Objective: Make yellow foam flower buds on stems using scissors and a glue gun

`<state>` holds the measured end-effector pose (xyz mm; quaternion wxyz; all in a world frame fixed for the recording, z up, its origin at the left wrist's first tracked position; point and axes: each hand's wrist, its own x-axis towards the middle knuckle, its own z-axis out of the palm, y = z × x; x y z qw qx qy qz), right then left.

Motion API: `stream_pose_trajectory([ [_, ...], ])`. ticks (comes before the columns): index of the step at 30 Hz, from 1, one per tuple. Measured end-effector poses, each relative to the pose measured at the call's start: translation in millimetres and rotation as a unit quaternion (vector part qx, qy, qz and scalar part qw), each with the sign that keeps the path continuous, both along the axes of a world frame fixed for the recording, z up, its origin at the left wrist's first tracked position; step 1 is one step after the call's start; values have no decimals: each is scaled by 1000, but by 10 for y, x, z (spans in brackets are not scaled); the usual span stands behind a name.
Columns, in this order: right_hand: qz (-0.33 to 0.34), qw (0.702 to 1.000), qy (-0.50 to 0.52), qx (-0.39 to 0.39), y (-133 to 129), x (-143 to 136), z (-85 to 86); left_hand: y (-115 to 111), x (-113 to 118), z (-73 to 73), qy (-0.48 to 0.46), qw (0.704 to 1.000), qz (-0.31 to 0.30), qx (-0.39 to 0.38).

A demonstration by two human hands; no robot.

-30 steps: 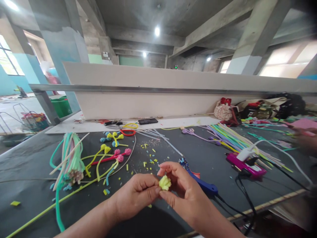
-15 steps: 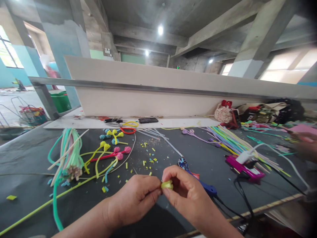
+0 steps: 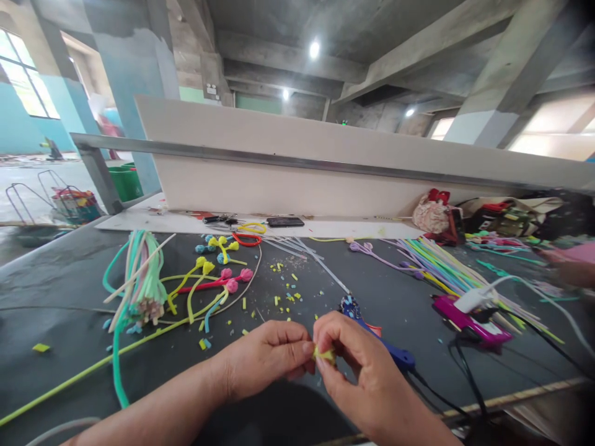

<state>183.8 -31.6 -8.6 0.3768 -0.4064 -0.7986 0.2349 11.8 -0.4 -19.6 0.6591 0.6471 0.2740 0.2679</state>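
Low in the middle of the view, a small yellow-green piece (image 3: 325,355) is pinched between the fingertips of both hands. My left hand (image 3: 274,356) is closed, its thumb and index finger at the left side of the piece. From the right, my right hand (image 3: 356,365) grips the same piece with curled fingers, which cover part of it. Just beyond my right hand lies a blue-handled tool (image 3: 390,348) with a cord. Small yellow and blue cut bits (image 3: 290,297) are scattered past my hands. Yellow knotted stems (image 3: 199,269) and pink knotted ones (image 3: 232,279) lie to the left.
A bundle of mint and pink strips (image 3: 146,279) stands out at the left, and coloured strips (image 3: 437,266) lie at the right near a magenta power strip (image 3: 471,319) with cables. A phone (image 3: 285,222) and bags (image 3: 434,214) rest at the back. A person's blurred hand (image 3: 571,269) is far right.
The view has shifted slightly, so the table items appear further right. Both hands remain together on the yellow-green piece, which is now more covered by the fingers.
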Motion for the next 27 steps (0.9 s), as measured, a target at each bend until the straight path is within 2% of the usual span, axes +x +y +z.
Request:
stream_pose_trajectory([
  [5, -7, 1000, -26, -14, -19, 10, 20, -25, 4, -26, -6, 1000, 12, 2],
  [10, -11, 999, -26, -22, -30, 4, 64, -27, 0, -40, -6, 998, 16, 56],
  [16, -6, 1000, -22, 12, -39, -31, 72, -17, 6, -19, 14, 993, 17, 119],
  [24, -40, 999, -11, -5, -54, -19, -41, -30, 2, -26, -7, 993, -2, 121],
  [27, -39, 999, 4, 9, -82, -1, -68, -27, -1, -42, -14, 996, -16, 90],
])
